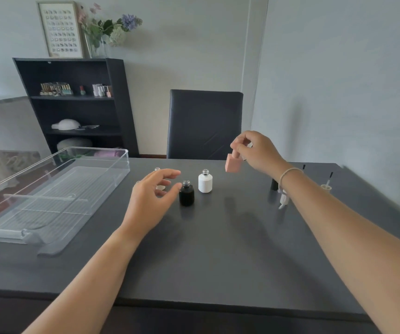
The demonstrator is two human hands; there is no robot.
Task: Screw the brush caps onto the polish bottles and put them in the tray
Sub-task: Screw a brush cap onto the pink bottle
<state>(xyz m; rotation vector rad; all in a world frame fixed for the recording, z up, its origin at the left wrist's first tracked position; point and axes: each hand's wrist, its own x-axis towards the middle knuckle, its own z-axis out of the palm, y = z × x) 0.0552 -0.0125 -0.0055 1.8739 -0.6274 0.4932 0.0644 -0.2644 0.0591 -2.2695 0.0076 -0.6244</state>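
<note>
Nothing yet in clear plastic tray (78, 189) far left; right hand (257, 153) pinching square pink polish bottle (233, 165), left hand (150, 196) loosely spread, black (186, 194) and white (205, 182) bottles uncapped

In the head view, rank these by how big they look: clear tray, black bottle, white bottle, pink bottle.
1. clear tray, far the largest.
2. white bottle, black bottle and pink bottle: too alike to rank. The pink one is lifted, tilted and partly hidden by the right hand.
</note>
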